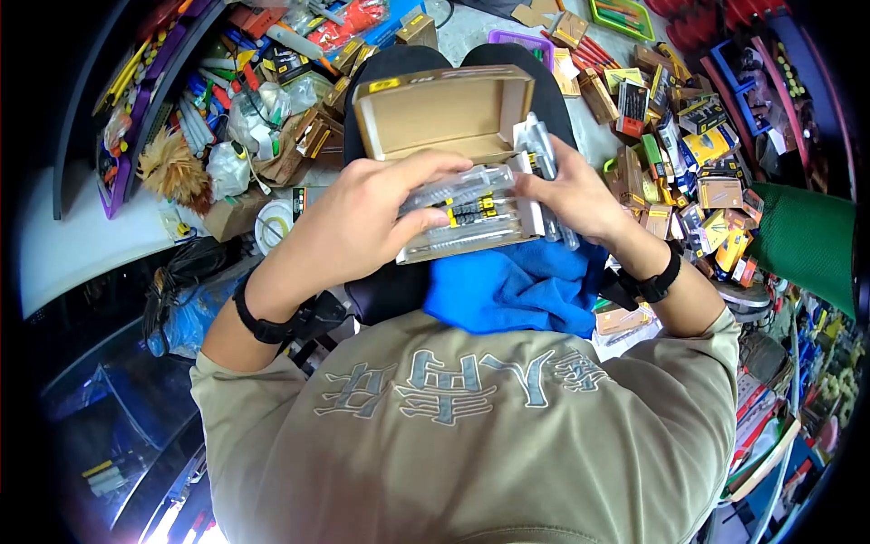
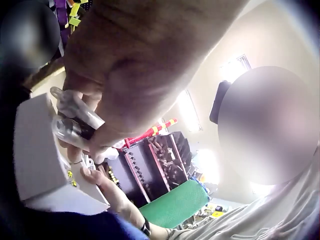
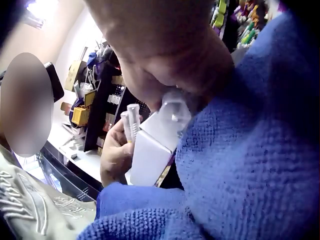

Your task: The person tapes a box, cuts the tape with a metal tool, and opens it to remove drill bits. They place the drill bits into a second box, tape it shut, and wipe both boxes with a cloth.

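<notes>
So, clear plastic tubes point(image 1: 460, 187) within the left grip point(image 1: 358, 216).

The left hand point(image 1: 353, 208) grips clear tubes point(image 1: 462, 187) in an open cardboard box point(image 1: 444, 122); the right hand point(image 1: 580, 195) holds others beside its right end.

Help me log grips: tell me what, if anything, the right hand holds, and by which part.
Clear plastic tubes, gripped around their middle by the right hand; their ends stick out on either side.
</notes>
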The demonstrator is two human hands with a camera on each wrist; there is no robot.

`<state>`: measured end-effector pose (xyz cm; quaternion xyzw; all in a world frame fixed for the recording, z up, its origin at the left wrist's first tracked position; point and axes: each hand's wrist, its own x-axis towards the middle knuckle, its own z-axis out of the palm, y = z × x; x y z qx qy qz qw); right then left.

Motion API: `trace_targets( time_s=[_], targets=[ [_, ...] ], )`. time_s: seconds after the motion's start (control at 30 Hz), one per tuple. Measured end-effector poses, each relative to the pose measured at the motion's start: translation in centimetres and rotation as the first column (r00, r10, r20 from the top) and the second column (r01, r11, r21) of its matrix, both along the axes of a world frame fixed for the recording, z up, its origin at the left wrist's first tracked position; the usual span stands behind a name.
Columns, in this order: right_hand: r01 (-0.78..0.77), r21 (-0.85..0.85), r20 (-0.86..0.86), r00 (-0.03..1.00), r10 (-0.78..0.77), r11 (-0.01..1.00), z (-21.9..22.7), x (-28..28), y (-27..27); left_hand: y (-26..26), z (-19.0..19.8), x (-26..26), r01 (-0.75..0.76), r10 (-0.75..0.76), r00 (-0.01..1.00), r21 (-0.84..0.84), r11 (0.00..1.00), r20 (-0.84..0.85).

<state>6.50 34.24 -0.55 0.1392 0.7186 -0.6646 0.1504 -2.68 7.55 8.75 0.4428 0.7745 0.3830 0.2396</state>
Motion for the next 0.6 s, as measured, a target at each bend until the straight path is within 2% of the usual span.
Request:
trace_targets(
  time_s=[0.07,0.1,0.17,0.27,0.37,0.43,0.47,0.53,0.57,0.6],
  targets=[
    [-0.084,0.162,-0.022,0.996,0.089,0.983,1.5,0.0,-0.5,1.1,-0.9,0.1,-0.044,0.046,0.999,-0.061,0.997,0.023],
    [-0.089,0.164,0.031,0.996,0.085,0.982,2.0,0.1,-0.4,1.4,-1.6,0.2,-0.044,0.048,0.998,-0.134,0.990,0.030],
    [-0.094,0.167,0.089,0.993,0.080,0.981,2.7,0.3,-0.1,1.8,-2.9,0.9,-0.022,0.022,1.000,-0.110,0.994,0.001],
    [-0.100,0.397,0.088,0.994,0.071,0.912,4.3,1.0,0.8,2.0,-3.6,1.3,0.004,-0.007,0.999,-0.066,0.998,-0.039],
    [-0.085,0.466,0.019,0.996,0.086,0.881,4.5,1.7,1.9,1.8,-3.6,1.2,0.003,-0.014,0.990,-0.082,0.997,-0.139],
    [-0.118,0.530,-0.203,0.944,0.261,0.840,4.7,2.2,2.4,1.4,-3.2,1.4,0.058,-0.075,0.992,-0.155,0.986,-0.104],
    [-0.117,0.529,-0.204,0.944,0.260,0.841,5.0,2.2,2.6,1.2,-3.1,1.6,0.058,-0.075,0.992,-0.157,0.986,-0.105],
    [-0.340,0.453,-0.197,0.863,0.465,0.824,5.5,2.1,2.8,0.9,-2.8,2.1,0.146,-0.155,0.985,-0.122,0.982,-0.071],
    [-0.308,0.522,-0.316,0.797,0.515,0.795,4.5,2.1,2.9,0.8,-3.0,2.3,0.140,-0.153,0.983,-0.126,0.982,-0.100],
    [-0.309,0.519,-0.316,0.797,0.515,0.797,4.7,2.0,2.7,0.8,-2.7,2.6,0.139,-0.153,0.983,-0.129,0.982,-0.099]
  ],
)
